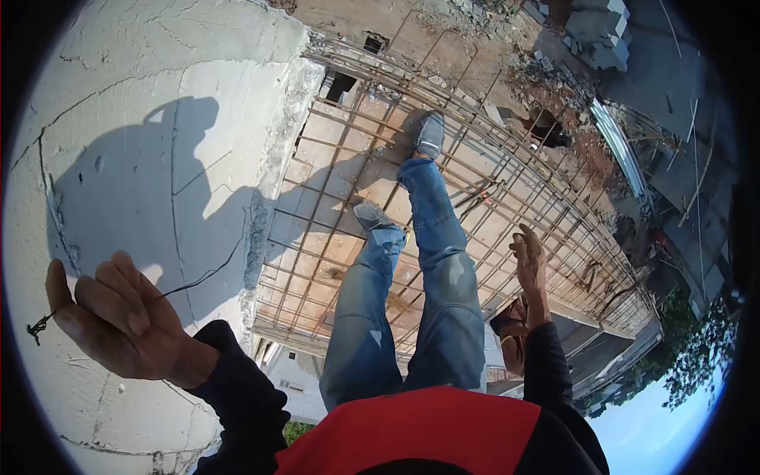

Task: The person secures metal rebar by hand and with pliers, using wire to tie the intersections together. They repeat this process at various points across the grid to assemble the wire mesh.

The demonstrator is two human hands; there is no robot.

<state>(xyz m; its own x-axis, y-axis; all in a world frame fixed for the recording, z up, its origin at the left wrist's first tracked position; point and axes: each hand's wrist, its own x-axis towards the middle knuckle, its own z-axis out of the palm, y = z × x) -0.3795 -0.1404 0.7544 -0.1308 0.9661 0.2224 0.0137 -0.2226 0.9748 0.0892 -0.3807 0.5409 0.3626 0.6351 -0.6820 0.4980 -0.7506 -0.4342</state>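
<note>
My left hand [131,321], raised at the left before the pale wall, has its fingers curled around a thin dark wire [207,275]. One end of the wire is a tangled knot below the thumb side; the other stretches toward the wall's edge. My right hand [529,257] is held out over the rebar mesh [340,170] with its fingers loosely spread, and I see nothing in it. A small tool with orange-red parts [483,195] lies on the bars a little beyond that hand. My shoes rest on the mesh.
A pale cracked wall [237,103] fills the left side. Rebar ends [467,67] stick up along the far edge of the mesh. Beyond lie rubble [546,83], broken concrete blocks [600,36] and corrugated sheets [621,146]. A brown pouch-like object [513,348] shows by my right forearm.
</note>
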